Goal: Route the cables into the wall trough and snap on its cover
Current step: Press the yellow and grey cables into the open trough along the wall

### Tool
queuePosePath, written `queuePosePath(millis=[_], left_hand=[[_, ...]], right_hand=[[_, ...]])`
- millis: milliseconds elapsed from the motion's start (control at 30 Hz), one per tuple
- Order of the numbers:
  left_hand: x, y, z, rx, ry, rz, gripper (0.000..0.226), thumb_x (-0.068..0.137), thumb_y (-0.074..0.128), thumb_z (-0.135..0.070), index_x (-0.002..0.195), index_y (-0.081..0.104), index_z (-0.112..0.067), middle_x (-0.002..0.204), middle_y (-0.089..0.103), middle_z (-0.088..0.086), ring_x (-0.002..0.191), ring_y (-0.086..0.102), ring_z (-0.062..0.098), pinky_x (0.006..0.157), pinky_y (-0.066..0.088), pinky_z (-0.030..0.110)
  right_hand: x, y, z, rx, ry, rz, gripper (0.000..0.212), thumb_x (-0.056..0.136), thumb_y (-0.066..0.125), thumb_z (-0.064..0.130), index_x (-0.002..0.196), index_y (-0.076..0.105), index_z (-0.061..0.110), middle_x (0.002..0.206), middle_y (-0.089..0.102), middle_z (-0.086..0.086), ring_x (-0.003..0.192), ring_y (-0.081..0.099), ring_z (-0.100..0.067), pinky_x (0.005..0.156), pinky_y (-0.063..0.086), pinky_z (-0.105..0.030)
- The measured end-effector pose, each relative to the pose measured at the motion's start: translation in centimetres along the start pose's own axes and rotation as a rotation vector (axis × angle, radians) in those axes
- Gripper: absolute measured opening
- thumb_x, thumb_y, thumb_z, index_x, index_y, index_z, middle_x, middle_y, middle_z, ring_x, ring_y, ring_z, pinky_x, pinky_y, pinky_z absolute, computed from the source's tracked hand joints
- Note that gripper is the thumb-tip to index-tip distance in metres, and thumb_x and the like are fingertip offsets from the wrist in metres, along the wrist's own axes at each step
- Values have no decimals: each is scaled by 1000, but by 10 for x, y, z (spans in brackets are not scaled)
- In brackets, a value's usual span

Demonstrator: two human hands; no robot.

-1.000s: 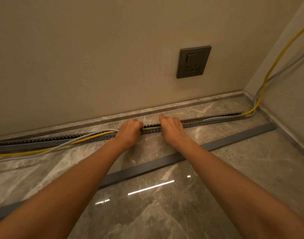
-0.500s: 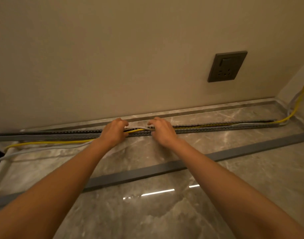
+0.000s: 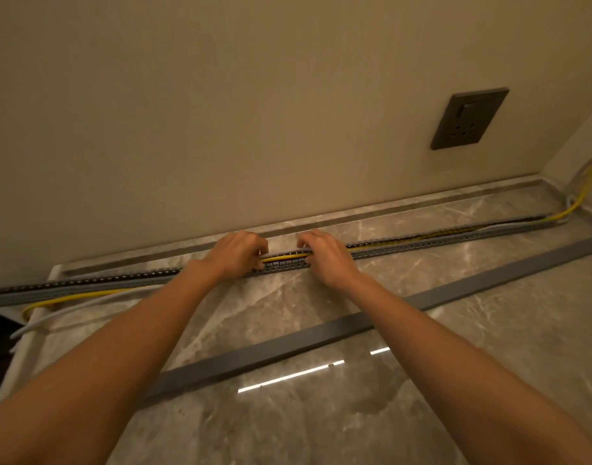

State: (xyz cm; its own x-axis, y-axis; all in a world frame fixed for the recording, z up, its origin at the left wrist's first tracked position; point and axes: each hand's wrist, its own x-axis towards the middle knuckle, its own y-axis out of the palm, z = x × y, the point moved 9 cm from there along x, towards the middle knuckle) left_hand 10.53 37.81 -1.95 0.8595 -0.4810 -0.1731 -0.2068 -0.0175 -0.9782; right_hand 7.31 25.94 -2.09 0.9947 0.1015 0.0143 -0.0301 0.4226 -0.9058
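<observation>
A long grey slotted trough [image 3: 422, 245] lies on the marble floor along the wall's foot. A yellow cable [image 3: 73, 298] and a white cable [image 3: 86, 305] lie inside it from the right corner to the middle. Left of my hands they run loose on the floor in front of it. My left hand [image 3: 237, 255] and my right hand [image 3: 325, 255] rest side by side on the trough's middle, fingers curled over the cables, which show between them. The flat grey cover [image 3: 321, 335] lies loose on the floor, nearer to me.
A dark wall socket [image 3: 469, 118] sits on the beige wall at upper right. The cables climb the side wall in the right corner [image 3: 586, 182]. A pale raised edge [image 3: 19, 357] and a dark gap bound the floor at the left.
Both hands have shifted left along the trough, and more of the cables now lies inside it on the right. The view has swung left with them.
</observation>
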Motion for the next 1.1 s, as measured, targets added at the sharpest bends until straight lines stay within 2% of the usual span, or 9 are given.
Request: queuePosePath(millis=[300,400,500,600,767,833,900,967,1100], left_hand=[[-9,0,-13,-68,93,-151,14,91,51,-8,100,60,-3,110,60,14,102,54,30,81,43,38],[-24,-2,-27,4,202,-285,7,79,66,2,84,61,-1,87,63,20,78,61,34,61,48,36],[-31,-2,-35,131,261,-282,22,58,80,4,62,60,-4,59,60,14,48,57,28,38,37,25],[-30,-3,-40,196,247,-266,29,49,85,1,52,58,-6,51,57,11,41,54,26,39,23,23],[-23,5,-43,218,224,-243,32,41,90,-1,44,59,-4,47,56,11,37,53,28,31,38,25],[-24,4,-48,285,199,-235,27,48,89,-2,51,62,-2,53,58,14,43,56,30,35,41,28],[-24,6,-49,266,134,-205,9,80,69,-7,83,66,1,84,65,18,76,63,34,57,49,37],[-21,13,-43,269,43,-150,19,96,45,-12,109,55,-3,111,61,15,101,56,31,77,47,39],[-18,16,-45,298,17,-83,26,96,44,-20,117,49,-6,119,58,13,106,56,30,82,46,38]], right_hand=[[-7,-4,-2,33,32,-19,16,86,56,0,98,58,9,109,62,-9,99,56,-24,83,45,-33],[-8,-4,-1,10,24,-24,15,85,54,-3,96,59,7,110,62,-11,100,56,-26,82,45,-33],[-9,-4,2,-38,-11,-33,17,86,52,-5,98,61,3,114,57,-14,108,51,-28,84,43,-36],[-9,-4,3,-63,-33,-51,18,86,50,-5,97,63,2,112,59,-14,107,52,-29,84,42,-36],[-8,-4,5,-111,-79,-64,22,88,50,-2,104,65,1,110,61,-15,104,54,-30,76,39,-34],[-13,-2,4,-120,-111,-88,22,90,51,2,107,65,-1,108,60,-16,104,52,-30,74,33,-31],[-17,0,2,-129,-125,-101,23,91,52,4,108,65,-3,106,61,-19,104,52,-32,76,38,-36],[-19,1,-1,-159,-121,-85,25,91,50,1,111,65,-1,108,62,-19,105,54,-33,80,44,-40],[-18,-1,-7,-182,-65,-78,21,92,48,-1,107,60,5,110,65,-14,102,57,-31,80,46,-37]])
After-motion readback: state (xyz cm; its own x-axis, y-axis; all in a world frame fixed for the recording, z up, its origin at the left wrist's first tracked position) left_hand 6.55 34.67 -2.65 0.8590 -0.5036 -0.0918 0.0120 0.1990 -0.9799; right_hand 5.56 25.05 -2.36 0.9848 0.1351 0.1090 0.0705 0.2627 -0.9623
